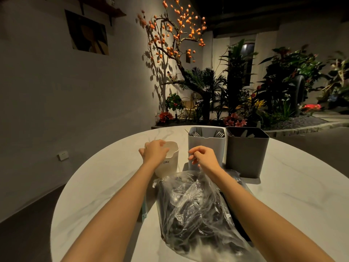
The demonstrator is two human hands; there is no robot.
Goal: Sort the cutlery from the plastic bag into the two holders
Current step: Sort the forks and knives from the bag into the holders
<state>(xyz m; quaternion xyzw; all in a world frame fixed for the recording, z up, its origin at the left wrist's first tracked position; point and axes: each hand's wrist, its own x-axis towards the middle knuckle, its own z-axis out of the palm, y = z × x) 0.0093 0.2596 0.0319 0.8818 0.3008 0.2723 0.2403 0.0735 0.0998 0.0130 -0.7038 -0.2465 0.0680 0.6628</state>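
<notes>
A clear plastic bag (196, 210) full of dark cutlery lies on the round white table (294, 205) in front of me. Behind it stand a light grey holder (206, 146) with forks in it and, to its right, a dark grey holder (245, 154) with knives. My left hand (154, 151) rests on the rim of a small white cup (169, 163) left of the holders. My right hand (203, 156) hovers in front of the light grey holder, above the bag's mouth, fingers curled; whether it grips anything is unclear.
A pale blue strip (144, 210) peeks from under my left forearm beside the bag. A dark flat thing (239, 224) lies under the bag's right side. Beyond the table are a planted bed with flowers (236, 103) and a white wall.
</notes>
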